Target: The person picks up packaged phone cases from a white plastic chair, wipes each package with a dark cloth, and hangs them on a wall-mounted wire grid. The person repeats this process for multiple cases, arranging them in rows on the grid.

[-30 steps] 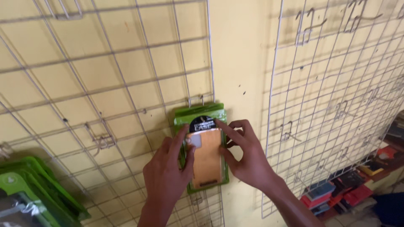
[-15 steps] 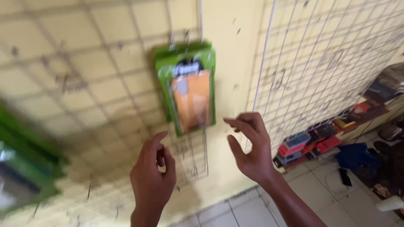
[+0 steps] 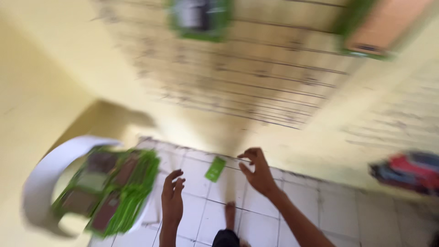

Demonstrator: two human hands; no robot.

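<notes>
The view is blurred and tilted down toward a tiled floor. My left hand [image 3: 172,196] hangs empty with fingers loosely spread, close to a stack of green-edged flat packages [image 3: 109,190] lying on a white plastic chair [image 3: 41,176]. My right hand [image 3: 258,171] is also empty, fingers apart, above the floor. A small green card [image 3: 215,169] lies on the tiles between my hands. Two green packages [image 3: 199,18] [image 3: 379,27] hang on the wire grid on the yellow wall above.
The yellow wall carries a wire grid panel [image 3: 256,77]. A pile of red and dark items [image 3: 407,171] sits at the right by the wall. My bare foot [image 3: 230,215] stands on the white tiles below.
My hands have let go of the hung package and dropped down. The camera has swung down and left, bringing the chair with the package stack and the floor into sight.
</notes>
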